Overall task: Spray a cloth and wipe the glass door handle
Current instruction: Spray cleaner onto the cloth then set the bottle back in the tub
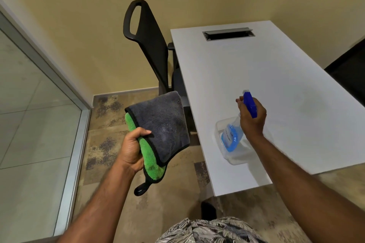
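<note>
My left hand (132,148) grips a folded microfibre cloth (164,124), grey on one side and green on the other, with a black loop hanging below. It is held up over the floor, beside the table's left edge. My right hand (251,117) is closed around the neck of a clear spray bottle (232,137) with a blue trigger head, its nozzle aimed left toward the cloth. The bottle hangs over the white table. A glass panel (29,104) with a metal frame fills the left side; no door handle is in view.
The white table (276,69) has a grey cable slot (228,33) near its far end. A black chair (150,45) stands against the table's left side. Another dark chair (351,73) shows at the right edge. Patterned brown floor lies below.
</note>
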`<act>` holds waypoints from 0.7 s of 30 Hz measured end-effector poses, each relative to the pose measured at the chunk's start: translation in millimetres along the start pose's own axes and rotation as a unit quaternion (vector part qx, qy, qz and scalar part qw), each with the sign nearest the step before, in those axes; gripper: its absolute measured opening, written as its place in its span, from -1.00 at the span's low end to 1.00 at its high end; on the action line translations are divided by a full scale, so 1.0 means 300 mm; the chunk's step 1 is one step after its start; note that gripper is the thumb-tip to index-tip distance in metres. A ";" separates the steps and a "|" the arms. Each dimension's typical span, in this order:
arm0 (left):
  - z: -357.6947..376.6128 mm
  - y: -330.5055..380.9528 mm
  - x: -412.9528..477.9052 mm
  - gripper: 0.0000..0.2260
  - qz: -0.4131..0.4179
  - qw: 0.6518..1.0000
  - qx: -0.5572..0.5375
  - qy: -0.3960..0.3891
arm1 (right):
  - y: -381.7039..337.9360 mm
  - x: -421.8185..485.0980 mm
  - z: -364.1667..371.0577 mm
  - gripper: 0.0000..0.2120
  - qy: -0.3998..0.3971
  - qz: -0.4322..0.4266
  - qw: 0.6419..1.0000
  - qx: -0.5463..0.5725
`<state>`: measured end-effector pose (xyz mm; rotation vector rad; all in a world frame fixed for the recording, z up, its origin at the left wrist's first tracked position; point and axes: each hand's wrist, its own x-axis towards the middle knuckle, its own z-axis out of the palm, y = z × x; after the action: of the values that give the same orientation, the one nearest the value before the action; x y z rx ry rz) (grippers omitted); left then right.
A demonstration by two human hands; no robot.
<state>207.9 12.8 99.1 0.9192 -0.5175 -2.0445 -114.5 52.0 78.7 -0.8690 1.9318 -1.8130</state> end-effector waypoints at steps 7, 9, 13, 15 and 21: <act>-0.023 -0.003 -0.020 -0.57 0.009 1.000 -0.004 0.024 | 0.091 -0.014 0.025 -0.90 0.007 0.014 1.000 0.008; -0.029 -0.001 -0.027 -0.57 0.008 1.000 -0.006 0.028 | 0.097 -0.013 0.024 -0.85 0.007 0.013 1.000 0.012; -0.040 0.004 -0.036 -0.57 0.012 0.999 -0.008 0.033 | 0.115 -0.007 0.018 -0.61 -0.015 0.032 0.999 0.017; -0.045 0.004 -0.042 -0.58 0.013 0.999 -0.009 0.030 | 0.137 -0.016 0.008 -0.47 -0.028 0.052 0.998 -0.010; -0.074 0.015 -0.057 -0.58 0.012 0.999 -0.020 0.030 | 0.193 -0.103 -0.053 -0.30 -0.014 0.068 0.995 -0.072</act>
<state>233.9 23.3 94.7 0.9423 -0.4517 -1.9928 -112.6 83.5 19.1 -0.7810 2.0696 -1.5923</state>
